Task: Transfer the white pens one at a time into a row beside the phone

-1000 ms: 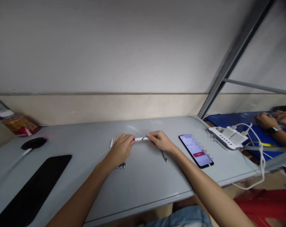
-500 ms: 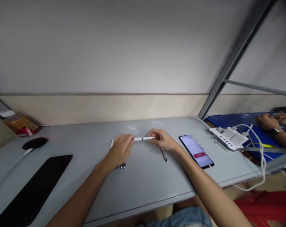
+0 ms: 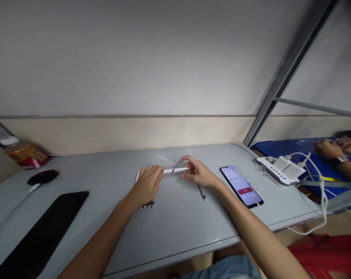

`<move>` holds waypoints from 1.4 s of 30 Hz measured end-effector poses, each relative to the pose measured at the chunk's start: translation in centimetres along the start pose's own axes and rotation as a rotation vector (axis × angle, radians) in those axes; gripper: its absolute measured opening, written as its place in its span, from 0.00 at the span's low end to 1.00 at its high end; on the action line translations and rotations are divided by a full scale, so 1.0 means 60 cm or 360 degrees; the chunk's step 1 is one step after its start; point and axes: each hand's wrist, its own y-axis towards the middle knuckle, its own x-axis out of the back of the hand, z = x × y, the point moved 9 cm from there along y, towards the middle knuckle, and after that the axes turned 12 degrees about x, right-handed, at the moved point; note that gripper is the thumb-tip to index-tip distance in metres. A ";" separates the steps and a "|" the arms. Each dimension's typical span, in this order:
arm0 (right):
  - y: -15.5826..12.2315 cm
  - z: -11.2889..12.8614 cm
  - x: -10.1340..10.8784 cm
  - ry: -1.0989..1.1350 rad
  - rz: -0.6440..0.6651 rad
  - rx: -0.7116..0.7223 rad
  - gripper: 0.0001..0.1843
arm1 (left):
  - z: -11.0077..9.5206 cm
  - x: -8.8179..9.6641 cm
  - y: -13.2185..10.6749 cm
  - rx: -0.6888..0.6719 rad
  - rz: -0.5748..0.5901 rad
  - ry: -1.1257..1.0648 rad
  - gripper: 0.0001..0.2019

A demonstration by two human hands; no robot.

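Observation:
A white pen [image 3: 175, 170] with a dark mark round its middle lies level between my two hands. Its left end is gripped by my left hand [image 3: 146, 185], fingers closed over it. At the right end of the pen, my right hand [image 3: 201, 173] has thumb and index finger spread apart around the tip, apparently not gripping it. Under my left palm several pens lie side by side, their silver ends [image 3: 148, 205] showing below and a white end above. Another pen [image 3: 202, 192], mostly hidden, pokes out beneath my right hand.
On the grey table [image 3: 175, 228] a lit phone [image 3: 242, 186] shows a timer, with a white power strip [image 3: 277, 170] behind it. At left are a black mat-like object [image 3: 44, 232], a dark round charger [image 3: 42, 176] and a bottle [image 3: 26, 154]. Another person's hands [image 3: 329, 150] rest at far right.
My right thumb and index finger have come apart at the pen's end. The pen's dark mark now looks slanted, and my left hand has hardly moved.

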 end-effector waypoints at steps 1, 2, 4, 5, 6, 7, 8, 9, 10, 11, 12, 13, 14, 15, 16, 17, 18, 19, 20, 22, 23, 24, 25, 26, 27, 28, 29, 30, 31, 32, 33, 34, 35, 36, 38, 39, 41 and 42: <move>0.000 0.000 -0.001 -0.0011 0.0013 -0.0002 0.19 | 0.000 0.000 0.000 0.0001 0.0006 -0.0003 0.12; -0.001 -0.002 -0.002 -0.0031 0.0030 -0.0028 0.19 | -0.001 -0.001 0.000 -0.0007 0.0014 -0.0010 0.12; -0.002 -0.006 -0.001 -0.0060 0.0035 -0.0072 0.24 | -0.003 -0.001 0.000 -0.0029 0.0025 -0.0025 0.12; -0.001 -0.004 0.001 -0.0065 0.0011 -0.0052 0.22 | -0.003 0.000 0.000 -0.0034 0.0023 -0.0030 0.12; 0.001 0.001 0.003 -0.0064 -0.0013 -0.0005 0.19 | -0.003 0.000 0.000 -0.0031 0.0019 -0.0032 0.12; 0.002 0.008 0.004 -0.0066 -0.0026 0.0057 0.18 | -0.001 0.001 0.000 -0.0023 0.0016 -0.0033 0.12; 0.003 0.016 0.004 -0.0083 -0.0031 0.0117 0.19 | 0.001 0.001 0.000 -0.0012 0.0016 -0.0033 0.12; 0.004 0.021 0.003 -0.0120 -0.0026 0.0157 0.19 | 0.003 0.000 0.000 -0.0002 0.0024 -0.0034 0.12; 0.005 0.024 0.001 -0.0176 -0.0012 0.0172 0.14 | 0.005 -0.002 0.000 0.0001 0.0038 -0.0037 0.12; 0.005 0.025 -0.001 -0.0240 0.0005 0.0164 0.11 | 0.005 -0.003 0.000 -0.0003 0.0053 -0.0040 0.12; 0.005 0.024 -0.003 -0.0299 0.0020 0.0142 0.14 | 0.005 -0.005 0.001 -0.0014 0.0062 -0.0041 0.13; 0.004 0.022 -0.005 -0.0342 0.0032 0.0115 0.18 | 0.005 -0.005 0.001 -0.0025 0.0061 -0.0042 0.13; 0.004 0.020 -0.007 -0.0366 0.0037 0.0094 0.22 | 0.005 -0.004 0.002 -0.0031 0.0053 -0.0042 0.13; 0.004 0.020 -0.007 -0.0374 0.0027 0.0087 0.23 | 0.006 -0.003 0.003 -0.0031 0.0042 -0.0044 0.13; 0.004 0.021 -0.006 -0.0370 0.0003 0.0099 0.21 | 0.006 -0.001 0.004 -0.0021 0.0032 -0.0052 0.13; 0.004 0.025 -0.005 -0.0363 -0.0022 0.0131 0.18 | 0.008 0.000 0.006 -0.0003 0.0031 -0.0071 0.13; 0.005 0.030 -0.004 -0.0367 -0.0040 0.0186 0.17 | 0.010 0.002 0.007 0.0019 0.0041 -0.0102 0.13; 0.005 0.037 -0.004 -0.0387 -0.0049 0.0256 0.18 | 0.011 0.002 0.008 0.0038 0.0068 -0.0139 0.13; 0.005 0.044 -0.005 -0.0420 -0.0046 0.0328 0.18 | 0.012 0.001 0.008 0.0051 0.0105 -0.0176 0.14; 0.004 0.055 -0.010 -0.0521 -0.0007 0.0439 0.15 | 0.014 -0.001 0.008 0.0064 0.0176 -0.0234 0.14; 0.004 0.058 -0.014 -0.0573 0.0016 0.0461 0.14 | 0.014 -0.002 0.008 0.0064 0.0204 -0.0247 0.13; 0.003 0.059 -0.017 -0.0611 0.0037 0.0457 0.15 | 0.016 -0.003 0.008 0.0062 0.0215 -0.0246 0.13; 0.003 0.058 -0.019 -0.0627 0.0053 0.0432 0.16 | 0.017 -0.003 0.008 0.0061 0.0206 -0.0232 0.12; 0.003 0.056 -0.021 -0.0615 0.0060 0.0392 0.16 | 0.018 -0.002 0.008 0.0062 0.0180 -0.0210 0.11; 0.003 0.052 -0.021 -0.0567 0.0051 0.0340 0.17 | 0.019 0.000 0.008 0.0062 0.0144 -0.0181 0.10; 0.003 0.047 -0.020 -0.0477 0.0025 0.0274 0.17 | 0.018 0.002 0.008 0.0060 0.0103 -0.0155 0.10; 0.003 0.040 -0.018 -0.0345 -0.0014 0.0198 0.18 | 0.016 0.003 0.008 0.0055 0.0068 -0.0143 0.10; 0.004 0.032 -0.017 -0.0179 -0.0062 0.0119 0.18 | 0.012 0.005 0.007 0.0047 0.0047 -0.0146 0.10; 0.005 0.023 -0.015 0.0014 -0.0125 0.0047 0.18 | 0.007 0.006 0.006 0.0035 0.0044 -0.0162 0.10; 0.005 0.016 -0.013 0.0225 -0.0212 -0.0012 0.17 | 0.000 0.007 0.004 0.0015 0.0053 -0.0190 0.10; 0.006 0.009 -0.009 0.0454 -0.0317 -0.0051 0.15 | -0.006 0.008 0.003 -0.0006 0.0063 -0.0213 0.10; 0.007 0.002 -0.006 0.0700 -0.0434 -0.0074 0.14 | -0.012 0.011 0.001 -0.0033 0.0072 -0.0235 0.11; 0.008 -0.005 -0.003 0.0958 -0.0545 -0.0092 0.13 | -0.017 0.015 0.000 -0.0062 0.0068 -0.0250 0.11; 0.008 -0.012 -0.003 0.1217 -0.0633 -0.0119 0.12 | -0.018 0.019 -0.001 -0.0075 0.0053 -0.0251 0.12; 0.008 -0.025 -0.008 0.1674 -0.0711 -0.0202 0.11 | -0.009 0.029 0.001 -0.0040 -0.0020 -0.0192 0.13; 0.007 -0.030 -0.011 0.1833 -0.0713 -0.0243 0.11 | 0.002 0.034 0.003 0.0008 -0.0071 -0.0123 0.12; 0.004 -0.034 -0.008 0.1983 -0.0716 -0.0272 0.11 | 0.027 0.044 0.007 0.0143 -0.0200 0.0075 0.09; 0.003 -0.034 -0.003 0.1997 -0.0717 -0.0265 0.13 | 0.038 0.044 0.009 0.0199 -0.0221 0.0169 0.08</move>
